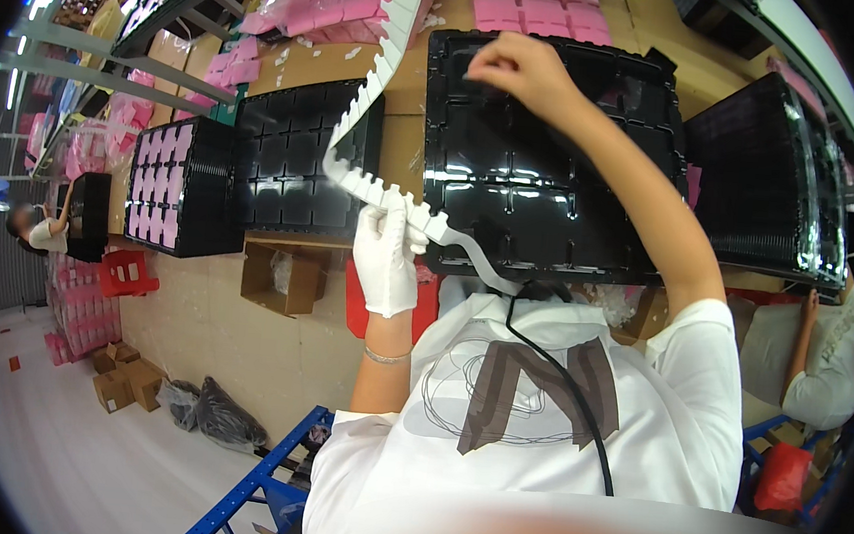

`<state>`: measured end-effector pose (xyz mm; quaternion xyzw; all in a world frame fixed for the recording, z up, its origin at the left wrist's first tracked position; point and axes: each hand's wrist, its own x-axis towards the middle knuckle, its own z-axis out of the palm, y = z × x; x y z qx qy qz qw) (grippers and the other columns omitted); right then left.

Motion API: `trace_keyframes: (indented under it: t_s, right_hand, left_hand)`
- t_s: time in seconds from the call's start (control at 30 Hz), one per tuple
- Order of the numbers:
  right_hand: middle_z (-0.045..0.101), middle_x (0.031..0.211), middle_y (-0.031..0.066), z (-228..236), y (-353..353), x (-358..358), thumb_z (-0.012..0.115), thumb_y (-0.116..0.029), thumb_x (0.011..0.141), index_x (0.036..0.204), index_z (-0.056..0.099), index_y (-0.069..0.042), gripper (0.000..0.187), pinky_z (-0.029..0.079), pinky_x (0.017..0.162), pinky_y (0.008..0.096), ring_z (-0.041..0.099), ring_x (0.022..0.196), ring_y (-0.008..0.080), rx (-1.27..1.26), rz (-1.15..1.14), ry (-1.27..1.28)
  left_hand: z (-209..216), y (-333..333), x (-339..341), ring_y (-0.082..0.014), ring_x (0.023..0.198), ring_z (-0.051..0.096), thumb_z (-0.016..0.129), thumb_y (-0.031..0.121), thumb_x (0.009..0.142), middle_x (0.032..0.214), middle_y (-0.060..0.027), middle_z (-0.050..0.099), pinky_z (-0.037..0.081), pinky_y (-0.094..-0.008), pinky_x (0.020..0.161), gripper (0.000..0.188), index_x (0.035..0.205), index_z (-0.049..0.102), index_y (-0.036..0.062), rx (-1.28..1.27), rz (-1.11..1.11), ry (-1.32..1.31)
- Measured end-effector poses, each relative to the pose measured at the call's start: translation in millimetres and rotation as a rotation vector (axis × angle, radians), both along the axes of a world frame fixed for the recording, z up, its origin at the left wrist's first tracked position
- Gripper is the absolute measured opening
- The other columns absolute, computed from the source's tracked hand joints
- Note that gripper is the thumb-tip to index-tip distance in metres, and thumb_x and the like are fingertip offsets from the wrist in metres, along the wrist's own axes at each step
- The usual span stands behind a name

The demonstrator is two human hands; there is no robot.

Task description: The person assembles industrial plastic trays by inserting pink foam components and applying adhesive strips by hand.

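My left hand (387, 259), in a white glove, is closed on a long white strip (352, 177) with a row of small tabs along its edge. The strip rises past the glove to the top of the picture, and its narrow tail (482, 263) hangs down to the right. My right hand (521, 71) is bare and hovers over the far left part of a black moulded plastic tray (525, 164). Its thumb and fingertips are pinched together; whatever small thing they hold, if any, is too small to make out.
Left of the tray stand another black tray (300, 157) and a tray stack with pink pieces (163, 181). To the right rises a tall stack of black trays (770, 179). Pink foam pieces (538, 5) lie at the back. Co-workers are at the far left and right.
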<state>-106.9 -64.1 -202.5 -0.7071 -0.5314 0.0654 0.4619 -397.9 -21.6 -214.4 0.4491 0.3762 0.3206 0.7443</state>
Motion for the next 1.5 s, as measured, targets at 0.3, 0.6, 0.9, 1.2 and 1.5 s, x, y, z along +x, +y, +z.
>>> trace_keyframes:
  t_s: [0.3,0.6,0.9,1.2,1.5]
  right_hand:
    - [0.068,0.076,0.0130,-70.1,80.4,81.1,0.068,-0.015,0.079,0.082,0.065,-0.005,0.010,0.051,0.068,0.0422,0.067,0.075,0.0317,-0.027,0.057,-0.541]
    - [0.070,0.077,0.0145,-48.2,81.4,62.0,0.069,-0.016,0.077,0.085,0.070,-0.004,0.014,0.053,0.070,0.0419,0.068,0.075,0.0314,-0.285,-0.005,-0.337]
    - [0.068,0.073,0.0104,-67.3,66.6,77.7,0.072,-0.021,0.079,0.081,0.069,-0.005,0.016,0.051,0.066,0.0384,0.067,0.071,0.0263,-0.133,0.051,-0.339]
    - [0.066,0.090,0.0091,-18.5,-38.4,-13.1,0.065,-0.017,0.093,0.108,0.063,-0.003,0.021,0.052,0.071,0.0280,0.062,0.078,0.0128,0.099,0.324,1.296]
    - [0.055,0.066,-0.0039,9.0,-116.9,-133.2,0.078,-0.009,0.083,0.087,0.073,-0.006,0.008,0.041,0.061,0.0244,0.046,0.061,0.0062,-0.013,-0.085,0.654]
  left_hand:
    - [8.1,-0.1,12.4,-0.0063,0.060,0.054,0.059,0.021,0.102,0.080,-0.0033,0.061,0.041,-0.0198,0.052,0.020,0.104,0.057,0.0017,0.017,-0.114,0.053]
    - [-5.0,15.8,6.3,-0.0106,0.065,0.063,0.061,0.014,0.099,0.088,-0.0100,0.066,0.048,-0.0211,0.056,0.017,0.106,0.055,-0.0004,-0.009,-0.234,0.021]
    - [1.6,10.6,12.8,-0.0084,0.062,0.059,0.061,0.016,0.100,0.082,-0.0061,0.064,0.044,-0.0201,0.054,0.017,0.104,0.057,0.0003,0.038,-0.282,0.054]
    - [11.6,-0.5,14.6,-0.0066,0.063,0.056,0.061,0.016,0.100,0.085,-0.0046,0.063,0.043,-0.0194,0.054,0.017,0.108,0.057,0.0015,0.066,-0.190,0.000]
    - [13.9,-26.3,47.1,-0.0074,0.069,0.059,0.060,0.015,0.100,0.089,-0.0057,0.063,0.046,-0.0199,0.056,0.016,0.107,0.054,0.0019,0.047,-0.224,-0.021]
